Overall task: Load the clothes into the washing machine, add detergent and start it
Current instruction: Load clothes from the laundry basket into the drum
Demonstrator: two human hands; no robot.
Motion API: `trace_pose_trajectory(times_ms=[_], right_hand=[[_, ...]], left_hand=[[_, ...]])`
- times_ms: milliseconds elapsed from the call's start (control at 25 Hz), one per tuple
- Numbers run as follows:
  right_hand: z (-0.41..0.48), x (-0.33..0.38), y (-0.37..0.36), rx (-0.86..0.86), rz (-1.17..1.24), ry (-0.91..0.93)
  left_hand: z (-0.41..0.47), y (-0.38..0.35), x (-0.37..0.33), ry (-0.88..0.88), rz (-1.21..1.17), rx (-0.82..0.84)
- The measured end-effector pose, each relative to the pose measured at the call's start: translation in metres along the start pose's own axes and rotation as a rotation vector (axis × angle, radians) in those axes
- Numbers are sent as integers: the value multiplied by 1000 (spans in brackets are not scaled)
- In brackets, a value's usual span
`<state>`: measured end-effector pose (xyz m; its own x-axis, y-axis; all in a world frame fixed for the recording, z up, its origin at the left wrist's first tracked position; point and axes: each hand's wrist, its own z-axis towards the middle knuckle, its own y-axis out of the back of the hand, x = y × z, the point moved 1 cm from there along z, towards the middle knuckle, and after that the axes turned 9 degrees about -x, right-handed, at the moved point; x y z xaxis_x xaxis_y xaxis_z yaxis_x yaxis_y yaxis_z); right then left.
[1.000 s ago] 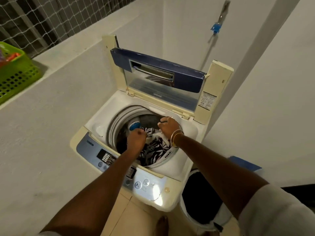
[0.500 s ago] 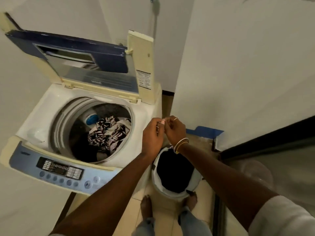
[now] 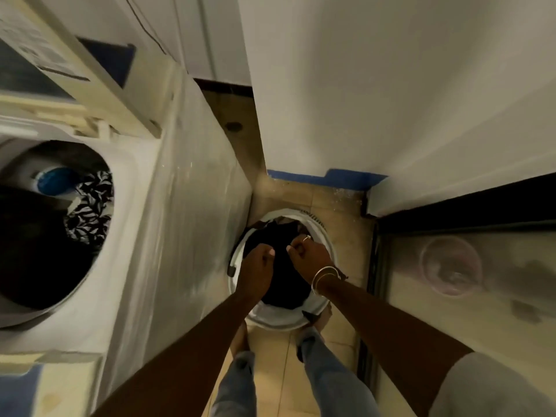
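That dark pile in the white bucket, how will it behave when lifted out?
Probably floppy: the dark clothes lie crumpled in the white bucket, so they will likely sag and trail from the left hand and right hand. Heaped together, pieces may tangle and come up as one, heavier than expected.

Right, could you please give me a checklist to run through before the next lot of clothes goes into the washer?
1. Washing machine lid raised: ok.
2. Space in drum beside patterned garment: ok.
3. Dark clothes left in white bucket: ok.
4. Left hand and right hand gripping those clothes: cannot tell; fingers curled over dark cloth.
5. Detergent within reach: cannot tell; none in view.
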<state>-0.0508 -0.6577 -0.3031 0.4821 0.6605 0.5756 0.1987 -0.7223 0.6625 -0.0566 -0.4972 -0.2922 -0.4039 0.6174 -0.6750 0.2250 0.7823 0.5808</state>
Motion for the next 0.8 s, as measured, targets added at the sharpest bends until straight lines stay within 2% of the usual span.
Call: trace_pose_trajectory(times_ms=[160, 320, 440, 600, 720, 800], right_hand=[[43, -69, -75, 205, -93, -109], [78, -122, -148, 379, -453, -22], [91, -146, -197, 449, -600, 4], [94, -148, -222, 294, -624, 111], [66, -122, -191, 112, -473, 262], [34, -89, -154, 17, -299, 330]], left_hand=[[34, -51, 54, 139, 6, 49], [60, -95, 107, 269, -22, 33], [66, -113, 141, 306, -30, 0], [51, -111, 176, 306, -82, -51], [29, -90, 165, 369, -77, -24], [4, -70, 147, 386, -28, 56]])
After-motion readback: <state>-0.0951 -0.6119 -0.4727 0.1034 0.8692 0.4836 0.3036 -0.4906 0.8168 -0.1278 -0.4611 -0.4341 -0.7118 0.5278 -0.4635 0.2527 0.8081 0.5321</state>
